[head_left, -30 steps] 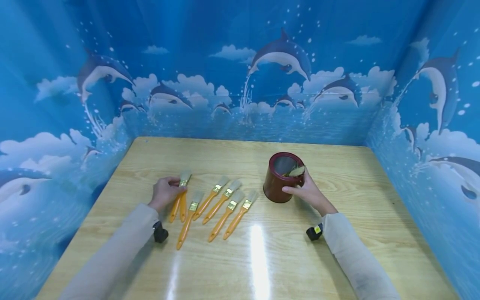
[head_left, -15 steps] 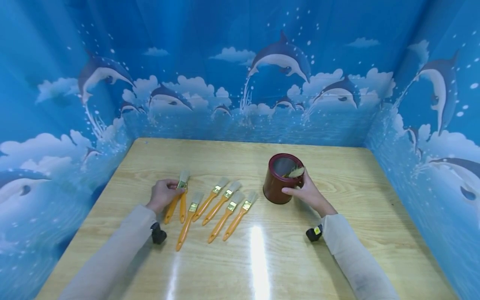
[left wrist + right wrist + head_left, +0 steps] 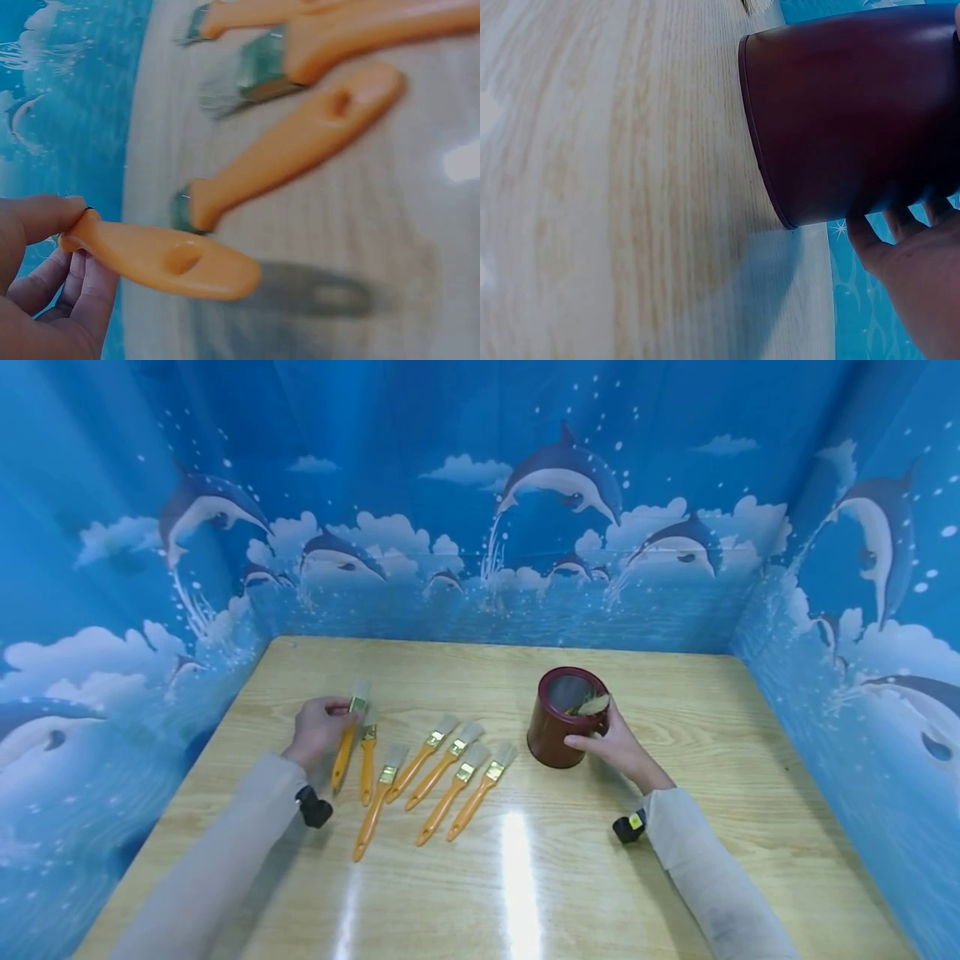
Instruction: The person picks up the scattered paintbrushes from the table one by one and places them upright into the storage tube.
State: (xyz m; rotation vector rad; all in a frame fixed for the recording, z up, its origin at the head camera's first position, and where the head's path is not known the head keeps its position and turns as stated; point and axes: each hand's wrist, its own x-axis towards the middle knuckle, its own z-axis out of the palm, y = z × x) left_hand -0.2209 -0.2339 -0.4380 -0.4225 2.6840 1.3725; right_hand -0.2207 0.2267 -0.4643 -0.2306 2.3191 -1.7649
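Left hand (image 3: 318, 727): over the left part of the desk, palm turned inward; thumb and fingers clamped on one brush near its metal collar.
Held brush (image 3: 344, 758): one, orange handle pierced near the end, pale bristles pointing away from the person; held at a slant, throwing a shadow on the desk; leftmost of all the brushes.
Loose brushes (image 3: 471, 810): six, of matching kind, lying flat on the desk between the held brush and the pot; gold-coloured collars, bristles to the far side, handles toward the person.
Nearest loose brush (image 3: 367, 768): just right of the held one, handle pointing almost straight at the person.
Pot (image 3: 555, 739): one, dark red, round, open mouth up with a raised rim; right of the loose brushes, on the desk.
Pot contents (image 3: 592, 704): something pale and oval, with green about it, by the right of the mouth; perhaps a printed picture or a sprig, too small to tell from here.
Right hand (image 3: 621, 743): fingers curled round the pot's right side, thumb on the near wall.
Desk (image 3: 675, 860): wood-grained, glossy, with streaks of reflected light.
Curtain (image 3: 375, 443): blue, dolphins and clouds, on three sides.
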